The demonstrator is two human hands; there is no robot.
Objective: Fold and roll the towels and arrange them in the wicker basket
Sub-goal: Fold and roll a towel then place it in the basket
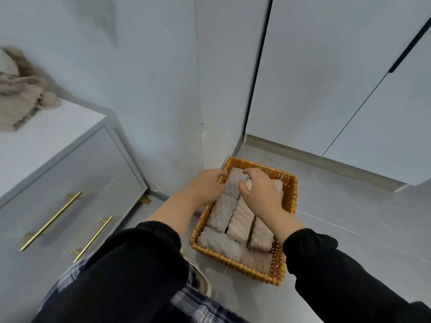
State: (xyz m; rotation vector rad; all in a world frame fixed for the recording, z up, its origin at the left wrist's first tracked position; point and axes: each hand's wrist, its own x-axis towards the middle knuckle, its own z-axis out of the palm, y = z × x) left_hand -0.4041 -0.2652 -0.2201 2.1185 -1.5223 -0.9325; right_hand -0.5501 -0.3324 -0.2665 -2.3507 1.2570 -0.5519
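Note:
A rectangular wicker basket sits on the grey floor near a wall corner. Several rolled cream towels lie packed side by side inside it. Both hands reach into the far end. My left hand grips the left side of the far rolled towel. My right hand has curled fingers on the same towel's right edge and covers a roll beneath it. A heap of unfolded beige towels lies on the dresser top at the left.
A white dresser with gold bar handles stands at the left, close to my left arm. White wardrobe doors rise behind the basket. My shoe is beside the basket's near left corner. Bare floor tiles lie to the right.

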